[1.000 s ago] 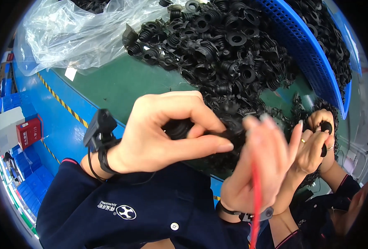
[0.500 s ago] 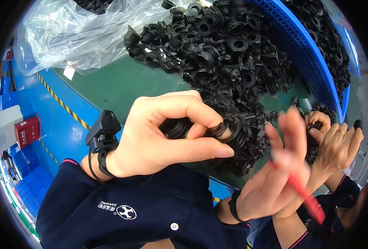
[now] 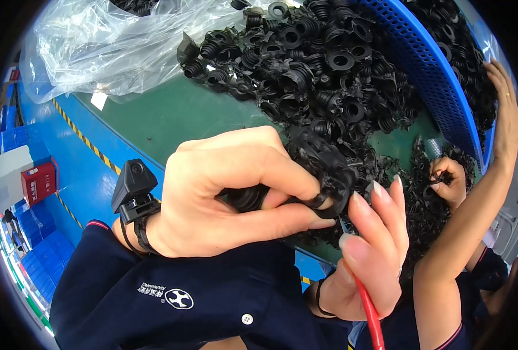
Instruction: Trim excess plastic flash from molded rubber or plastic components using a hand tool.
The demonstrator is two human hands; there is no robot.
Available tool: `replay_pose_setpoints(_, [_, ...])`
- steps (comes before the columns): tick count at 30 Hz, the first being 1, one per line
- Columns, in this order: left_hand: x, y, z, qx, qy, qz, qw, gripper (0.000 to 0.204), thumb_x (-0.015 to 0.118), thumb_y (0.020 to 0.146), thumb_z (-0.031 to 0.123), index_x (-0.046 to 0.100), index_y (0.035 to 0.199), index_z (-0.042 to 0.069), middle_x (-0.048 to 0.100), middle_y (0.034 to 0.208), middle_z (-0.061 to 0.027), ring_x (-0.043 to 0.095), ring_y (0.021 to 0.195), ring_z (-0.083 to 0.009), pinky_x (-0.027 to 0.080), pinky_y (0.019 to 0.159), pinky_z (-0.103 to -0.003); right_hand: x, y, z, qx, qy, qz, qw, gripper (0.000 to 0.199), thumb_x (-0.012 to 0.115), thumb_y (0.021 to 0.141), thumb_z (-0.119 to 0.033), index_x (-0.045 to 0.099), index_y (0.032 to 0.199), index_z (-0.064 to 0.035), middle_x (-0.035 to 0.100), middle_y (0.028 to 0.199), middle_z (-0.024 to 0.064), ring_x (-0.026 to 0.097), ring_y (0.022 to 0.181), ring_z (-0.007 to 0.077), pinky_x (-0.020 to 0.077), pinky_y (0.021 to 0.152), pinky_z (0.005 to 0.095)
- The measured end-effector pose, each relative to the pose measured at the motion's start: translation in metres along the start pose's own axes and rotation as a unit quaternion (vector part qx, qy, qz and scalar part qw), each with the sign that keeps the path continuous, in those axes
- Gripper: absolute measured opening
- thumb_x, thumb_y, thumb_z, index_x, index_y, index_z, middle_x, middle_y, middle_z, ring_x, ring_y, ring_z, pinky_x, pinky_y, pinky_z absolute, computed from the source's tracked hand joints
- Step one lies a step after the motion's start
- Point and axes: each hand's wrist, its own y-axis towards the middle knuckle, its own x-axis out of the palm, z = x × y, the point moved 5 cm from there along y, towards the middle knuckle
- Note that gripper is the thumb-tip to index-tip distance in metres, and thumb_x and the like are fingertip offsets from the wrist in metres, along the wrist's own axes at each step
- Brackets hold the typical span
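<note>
A black rubber part (image 3: 323, 175) was pinched in the left hand (image 3: 229, 192), mostly hidden by its fingers, just above the green table (image 3: 171, 116). A red tool (image 3: 368, 309) was gripped by the right hand (image 3: 370, 256); its tip was hidden behind the part. The pile (image 3: 317, 64) lay beyond.

A green counter (image 3: 171, 116) carries a sprawling heap of black rubber bellows parts (image 3: 317, 70) just beyond the hands, a crumpled clear plastic bag (image 3: 107, 46) farther off to their left, and a blue perforated basket (image 3: 428, 76) to their right.
</note>
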Motion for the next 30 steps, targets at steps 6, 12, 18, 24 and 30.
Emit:
replay_pose_setpoints(6, [0.000,0.001,0.002,0.013,0.008,-0.009,1.000,0.019,0.073,0.052,0.000,0.058,0.062,0.006,0.045,0.052,0.0031,0.039,0.047,-0.0072,0.027,0.044,-0.022,0.000,0.002,-0.006,-0.016,-0.071,-0.014,0.997,0.015,0.041,0.088,-0.019,0.047,0.090,-0.0057,0.060,0.085,0.0174,0.054,0.089,0.0357,0.0367,0.083,0.0580])
replay_pose_setpoints(12, [0.002,-0.001,0.002,0.006,0.000,-0.006,1.000,0.019,0.073,0.053,0.001,0.058,0.062,0.006,0.046,0.052,0.0022,0.039,0.047,-0.0072,0.027,0.044,-0.022,0.008,-0.002,-0.018,-0.131,-0.235,-0.026,0.963,0.012,0.046,0.083,-0.010,0.047,0.093,-0.0027,0.060,0.089,0.0163,0.055,0.090,0.0315,0.0368,0.085,0.0550])
replay_pose_setpoints(18, [0.000,-0.001,-0.004,-0.059,-0.070,0.003,0.996,0.023,0.073,0.050,-0.002,0.053,0.056,0.007,0.043,0.051,0.0032,0.038,0.048,-0.0067,0.027,0.045,-0.023,-0.010,0.003,0.051,0.167,-0.076,0.147,0.972,0.015,0.047,0.080,-0.003,0.056,0.089,0.0046,0.060,0.089,0.0135,0.057,0.089,0.0280,0.0285,0.094,0.0457])
replay_pose_setpoints(24, [0.005,-0.002,-0.006,-0.093,-0.173,0.043,0.980,0.023,0.074,0.049,0.000,0.052,0.055,0.007,0.042,0.052,0.0033,0.038,0.050,-0.0062,0.027,0.048,-0.022,-0.002,-0.004,0.046,0.178,0.146,0.123,0.965,0.023,0.052,0.079,-0.017,0.060,0.090,0.0023,0.048,0.108,0.0219,0.039,0.113,0.0344,0.0318,0.093,0.0408])
replay_pose_setpoints(30, [0.013,-0.002,-0.018,-0.112,-0.193,-0.027,0.974,0.013,0.070,0.066,0.004,0.062,0.077,0.001,0.051,0.060,-0.0003,0.045,0.057,-0.0060,0.035,0.052,-0.020,0.025,0.015,0.035,0.202,0.260,0.136,0.934,0.025,0.045,0.087,-0.018,0.054,0.095,0.0037,0.052,0.075,0.0078,0.047,0.063,0.0105,0.0393,0.060,0.0211])
